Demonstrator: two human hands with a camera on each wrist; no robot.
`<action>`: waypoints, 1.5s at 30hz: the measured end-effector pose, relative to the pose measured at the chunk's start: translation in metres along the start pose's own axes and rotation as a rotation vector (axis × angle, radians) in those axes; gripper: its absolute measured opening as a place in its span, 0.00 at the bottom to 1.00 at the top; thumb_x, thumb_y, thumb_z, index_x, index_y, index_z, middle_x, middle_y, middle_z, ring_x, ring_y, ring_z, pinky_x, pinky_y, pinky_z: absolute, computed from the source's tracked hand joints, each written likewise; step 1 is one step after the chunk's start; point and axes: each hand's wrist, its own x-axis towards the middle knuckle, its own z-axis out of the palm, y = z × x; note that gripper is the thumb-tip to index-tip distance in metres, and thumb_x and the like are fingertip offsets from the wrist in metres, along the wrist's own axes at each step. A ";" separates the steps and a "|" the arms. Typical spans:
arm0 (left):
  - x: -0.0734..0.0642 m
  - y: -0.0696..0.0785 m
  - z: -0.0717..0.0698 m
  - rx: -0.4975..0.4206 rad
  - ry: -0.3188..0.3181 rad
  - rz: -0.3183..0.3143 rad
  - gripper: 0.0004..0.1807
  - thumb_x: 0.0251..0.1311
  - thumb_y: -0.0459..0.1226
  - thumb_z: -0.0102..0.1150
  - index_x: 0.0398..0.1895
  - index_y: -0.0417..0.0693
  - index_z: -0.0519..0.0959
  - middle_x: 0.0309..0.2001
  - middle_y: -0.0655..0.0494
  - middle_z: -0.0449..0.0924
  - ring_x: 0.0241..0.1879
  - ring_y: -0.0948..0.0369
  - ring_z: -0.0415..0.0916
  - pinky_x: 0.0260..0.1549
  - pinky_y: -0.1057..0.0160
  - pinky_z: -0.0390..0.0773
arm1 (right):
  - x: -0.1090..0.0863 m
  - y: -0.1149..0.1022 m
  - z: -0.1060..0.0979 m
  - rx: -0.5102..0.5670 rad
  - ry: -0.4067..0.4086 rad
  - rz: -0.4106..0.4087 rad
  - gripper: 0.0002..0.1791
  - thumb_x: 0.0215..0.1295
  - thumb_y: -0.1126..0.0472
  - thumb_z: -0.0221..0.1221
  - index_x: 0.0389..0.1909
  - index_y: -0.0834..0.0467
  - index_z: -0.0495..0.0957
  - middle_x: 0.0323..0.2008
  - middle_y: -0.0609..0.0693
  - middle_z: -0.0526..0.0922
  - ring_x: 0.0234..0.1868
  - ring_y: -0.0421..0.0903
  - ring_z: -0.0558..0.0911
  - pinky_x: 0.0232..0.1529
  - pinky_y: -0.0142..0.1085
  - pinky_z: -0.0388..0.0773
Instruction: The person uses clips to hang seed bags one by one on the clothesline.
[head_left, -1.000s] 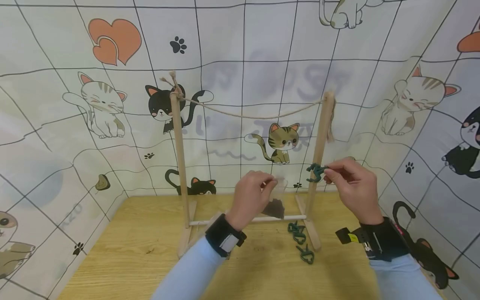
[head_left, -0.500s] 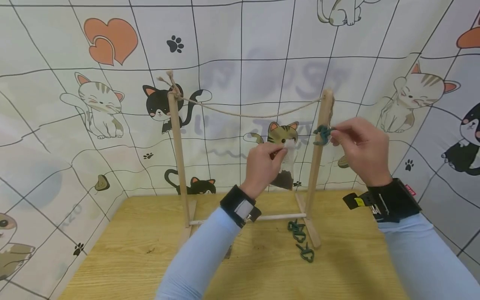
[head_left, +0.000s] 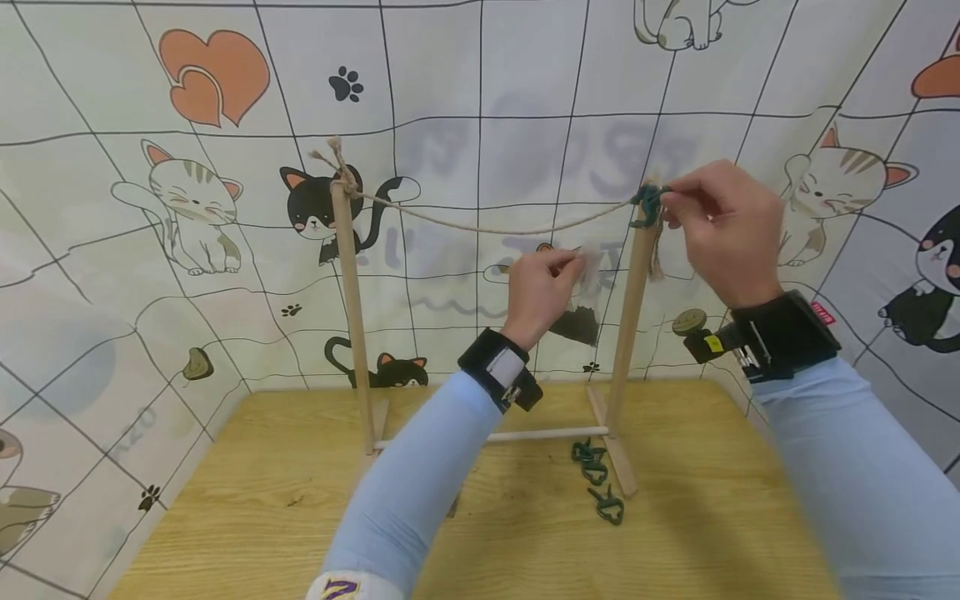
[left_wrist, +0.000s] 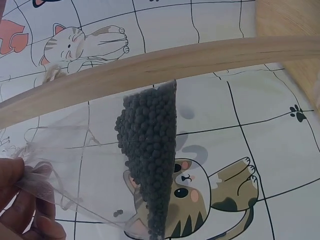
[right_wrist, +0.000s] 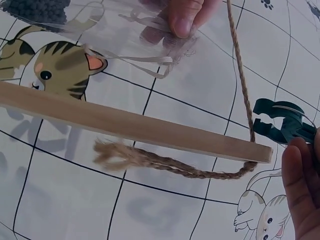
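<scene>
My left hand [head_left: 542, 292] pinches the gathered top of a sheer drawstring pouch [left_wrist: 150, 135]. Small dark round beads fill its lower end, and it hangs just left of the right wooden post [head_left: 628, 325]. Up at that post's top, my right hand [head_left: 729, 225] pinches a green plastic clip [right_wrist: 287, 120] by its handles. In the right wrist view the clip's curved prongs face the twine [right_wrist: 242, 82], right beside the place where it meets the post. The twine sags between the two posts, with its frayed tail hanging behind the right one.
Several more green clips [head_left: 592, 462] lie on the wooden table [head_left: 262, 500] near the right foot of the frame. A white crossbar [head_left: 547, 435] joins the posts low down. The left post [head_left: 352, 317] carries the knotted twine end. Behind stands a cat-print cloth [head_left: 450, 83].
Both hands have risen from low over the table. The clip has gone up along the right post to the twine's end, and the pouch has been lifted up and slightly right.
</scene>
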 end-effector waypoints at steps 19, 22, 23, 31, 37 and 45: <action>0.021 0.013 0.009 -0.158 -0.069 -0.179 0.12 0.61 0.44 0.56 0.44 0.52 0.83 0.37 0.60 0.84 0.31 0.69 0.76 0.23 0.70 0.72 | 0.023 0.000 0.008 -0.044 -0.183 0.142 0.10 0.62 0.59 0.58 0.32 0.62 0.81 0.27 0.51 0.80 0.22 0.37 0.72 0.27 0.26 0.70; 0.023 0.015 0.011 -0.185 -0.069 -0.170 0.12 0.60 0.44 0.56 0.44 0.53 0.83 0.37 0.61 0.84 0.31 0.68 0.76 0.23 0.70 0.72 | 0.023 -0.001 0.009 -0.046 -0.213 0.166 0.10 0.62 0.59 0.58 0.32 0.62 0.81 0.27 0.51 0.80 0.22 0.37 0.72 0.27 0.26 0.70; 0.024 0.015 0.011 -0.189 -0.070 -0.170 0.11 0.60 0.44 0.56 0.44 0.54 0.83 0.37 0.62 0.84 0.31 0.68 0.76 0.23 0.70 0.71 | 0.022 -0.001 0.009 -0.044 -0.219 0.169 0.10 0.62 0.58 0.58 0.32 0.62 0.81 0.27 0.51 0.80 0.22 0.37 0.72 0.27 0.26 0.70; 0.029 0.022 0.013 -0.293 -0.066 -0.159 0.09 0.59 0.42 0.58 0.41 0.55 0.84 0.38 0.63 0.84 0.37 0.73 0.77 0.33 0.73 0.73 | 0.020 0.000 0.013 -0.055 -0.291 0.194 0.10 0.62 0.57 0.58 0.34 0.61 0.81 0.27 0.53 0.81 0.23 0.39 0.75 0.25 0.24 0.69; 0.028 0.027 0.011 -0.273 -0.019 -0.150 0.10 0.58 0.41 0.59 0.41 0.55 0.84 0.41 0.65 0.83 0.34 0.71 0.75 0.30 0.71 0.74 | 0.018 0.000 0.014 -0.061 -0.356 0.182 0.11 0.62 0.56 0.58 0.36 0.61 0.80 0.27 0.53 0.81 0.23 0.38 0.76 0.25 0.25 0.69; 0.024 0.027 0.009 -0.242 0.006 -0.200 0.09 0.55 0.42 0.62 0.39 0.55 0.84 0.37 0.65 0.84 0.30 0.69 0.74 0.22 0.71 0.70 | 0.017 0.001 0.012 -0.100 -0.428 0.167 0.13 0.64 0.55 0.56 0.41 0.60 0.80 0.31 0.54 0.83 0.24 0.32 0.76 0.28 0.27 0.69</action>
